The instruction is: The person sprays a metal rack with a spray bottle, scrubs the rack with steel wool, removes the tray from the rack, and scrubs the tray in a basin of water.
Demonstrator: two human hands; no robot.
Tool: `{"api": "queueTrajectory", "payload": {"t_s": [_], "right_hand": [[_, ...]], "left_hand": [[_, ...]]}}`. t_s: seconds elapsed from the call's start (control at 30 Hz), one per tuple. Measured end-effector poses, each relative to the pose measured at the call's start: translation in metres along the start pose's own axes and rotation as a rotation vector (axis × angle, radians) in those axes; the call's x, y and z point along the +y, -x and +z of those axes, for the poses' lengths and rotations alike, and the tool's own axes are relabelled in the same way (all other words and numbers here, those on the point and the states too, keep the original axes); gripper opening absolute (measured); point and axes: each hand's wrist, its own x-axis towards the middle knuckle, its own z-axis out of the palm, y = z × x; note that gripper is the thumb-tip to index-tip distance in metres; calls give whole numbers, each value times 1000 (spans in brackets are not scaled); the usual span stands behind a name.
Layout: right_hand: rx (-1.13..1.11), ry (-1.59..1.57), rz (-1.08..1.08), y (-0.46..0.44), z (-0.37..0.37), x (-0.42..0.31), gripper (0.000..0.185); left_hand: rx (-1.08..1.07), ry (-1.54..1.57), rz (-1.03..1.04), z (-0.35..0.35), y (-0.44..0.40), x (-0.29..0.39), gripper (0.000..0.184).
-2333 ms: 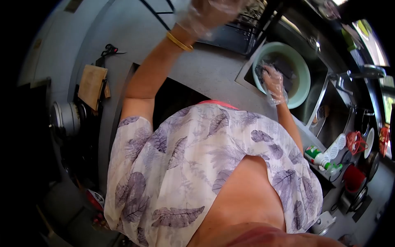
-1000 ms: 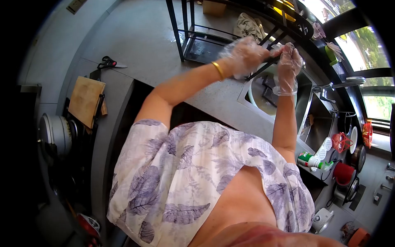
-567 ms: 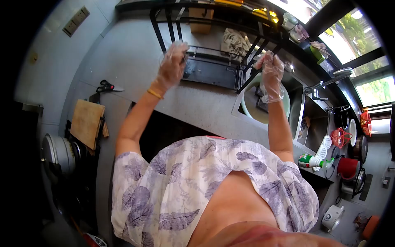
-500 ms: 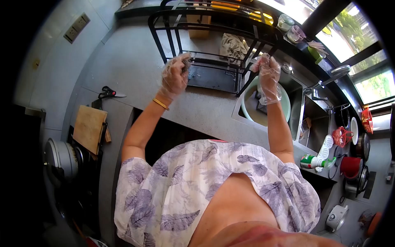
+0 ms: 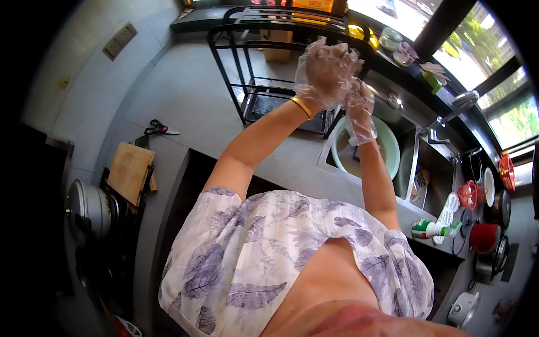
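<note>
Left hand [image 5: 329, 73] has swung from the left end of the black rack [image 5: 258, 26] to its right, beside the right hand [image 5: 359, 109]. Both look partly curled; film gloves [image 5: 364, 132] obscure any grip, can't tell. Basin [image 5: 393, 143] sits nearby in the sink [image 5: 405, 178], presumably containing drips.
</note>
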Motion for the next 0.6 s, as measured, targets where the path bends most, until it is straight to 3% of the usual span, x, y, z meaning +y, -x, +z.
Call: {"api": "queueTrajectory", "payload": {"t_s": [0.07,0.13,0.2,0.27,0.33,0.37,0.5,0.6], "right_hand": [[-37,-10,-3,-3,-7,9,21],[-47,-260,60,-4,-3,5,20],[-75,-109,-9,-1,-6,4,20],[-72,-112,-44,1,-4,-4,22],[-75,-34,-72,4,-1,-13,32],[-90,-35,-86,4,-1,-18,33],[-164,-90,-88,4,-9,-20,31],[-108,-100,-35,3,-12,-24,33]], "left_hand": [[4,-72,104,5,4,-12,25],[-51,-153,73,1,11,-34,24],[74,-57,62,-14,21,-64,19],[295,-175,144,-21,30,-101,16],[93,-260,87,-49,41,-116,18],[64,-235,-11,-57,39,-117,17],[123,-169,15,-72,48,-132,15],[324,36,-11,-88,58,-128,12]]}}
